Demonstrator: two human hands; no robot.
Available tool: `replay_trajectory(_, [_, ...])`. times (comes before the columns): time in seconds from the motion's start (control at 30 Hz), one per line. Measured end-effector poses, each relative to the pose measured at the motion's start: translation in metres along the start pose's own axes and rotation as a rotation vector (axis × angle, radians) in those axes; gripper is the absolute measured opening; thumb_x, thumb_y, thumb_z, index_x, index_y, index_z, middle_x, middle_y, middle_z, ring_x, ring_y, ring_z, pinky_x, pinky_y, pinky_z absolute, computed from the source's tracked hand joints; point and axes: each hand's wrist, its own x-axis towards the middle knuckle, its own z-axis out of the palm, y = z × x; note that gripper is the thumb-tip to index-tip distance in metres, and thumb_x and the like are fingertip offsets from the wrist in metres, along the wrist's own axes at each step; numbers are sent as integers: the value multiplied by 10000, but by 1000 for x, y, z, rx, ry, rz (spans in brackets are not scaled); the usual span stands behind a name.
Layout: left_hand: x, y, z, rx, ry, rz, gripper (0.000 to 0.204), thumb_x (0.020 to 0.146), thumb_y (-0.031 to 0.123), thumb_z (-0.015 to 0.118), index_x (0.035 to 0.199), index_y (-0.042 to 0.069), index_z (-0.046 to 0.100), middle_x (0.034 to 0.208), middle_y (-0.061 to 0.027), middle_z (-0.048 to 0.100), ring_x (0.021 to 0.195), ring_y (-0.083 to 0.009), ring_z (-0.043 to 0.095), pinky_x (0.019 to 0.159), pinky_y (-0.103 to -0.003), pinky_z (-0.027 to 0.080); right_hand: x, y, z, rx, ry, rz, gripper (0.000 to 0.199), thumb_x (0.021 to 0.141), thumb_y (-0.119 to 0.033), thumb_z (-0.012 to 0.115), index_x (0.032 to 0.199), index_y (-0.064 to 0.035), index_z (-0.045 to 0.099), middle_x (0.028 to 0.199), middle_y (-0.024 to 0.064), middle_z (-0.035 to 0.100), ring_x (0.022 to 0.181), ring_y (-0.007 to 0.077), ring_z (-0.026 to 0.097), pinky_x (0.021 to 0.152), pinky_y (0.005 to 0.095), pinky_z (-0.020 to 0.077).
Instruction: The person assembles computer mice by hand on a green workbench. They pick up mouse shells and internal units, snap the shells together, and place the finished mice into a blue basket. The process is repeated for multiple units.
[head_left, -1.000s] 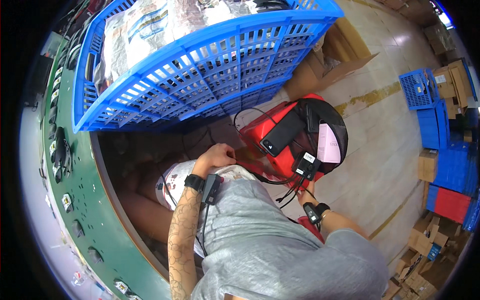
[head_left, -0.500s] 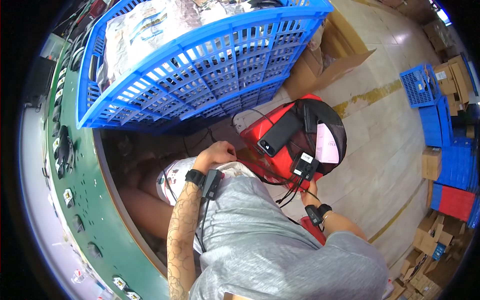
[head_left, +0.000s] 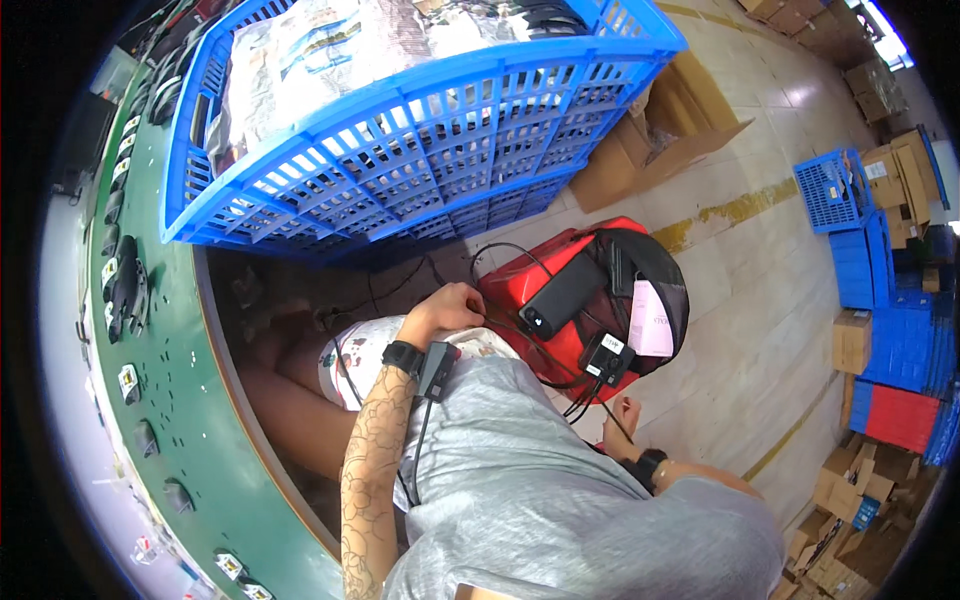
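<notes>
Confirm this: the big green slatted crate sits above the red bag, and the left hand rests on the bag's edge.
Wrong colour: the head view shows the slatted crate is blue. Otherwise right: it sits above the red bag, with the left hand at the bag's edge.

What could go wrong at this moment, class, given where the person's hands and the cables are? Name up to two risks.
1. Black cables loop loosely between the left hand and the red bag; a finger could probably snag one and tug the black phone-like device off the bag.
2. The right hand reaches beside the small black box hanging on cables; a pull might unplug it.
</notes>
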Motion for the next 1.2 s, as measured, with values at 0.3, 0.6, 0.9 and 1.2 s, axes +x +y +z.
replay_trajectory(0.3, [0,-16,-11,-45,255,69,168,696,150,614,797,46,699,856,-134,664,880,-279,617,804,-364,472,-18,-227,-2,-134,-606,-654,349,734,-35,650,1036,-27,474,962,101,472,759,189,498,660,296,439])
replay_trajectory(0.6, [-74,-26,-62,-176,1105,-89,389,690,112,598,1070,30,607,1170,-173,546,1106,-354,489,959,-409,394,9,-388,120,-406,-699,-1035,406,740,-83,632,1103,-29,457,1016,144,472,839,271,524,755,388,443])
replay_trajectory(0.9, [-208,76,-172,-327,1080,280,220,785,92,541,967,-3,618,805,-161,637,752,-305,628,695,-381,493,-21,-454,240,-1362,-1865,-927,270,782,-234,543,691,-6,656,597,109,615,555,203,578,550,386,437])
replay_trajectory(1.2, [-373,126,-246,320,2606,84,140,786,-17,565,921,3,595,715,-96,572,586,-177,544,560,-286,447,-227,-551,220,-138,-2298,-825,826,795,-350,646,1436,-66,208,1387,137,365,1253,263,389,1018,429,332])
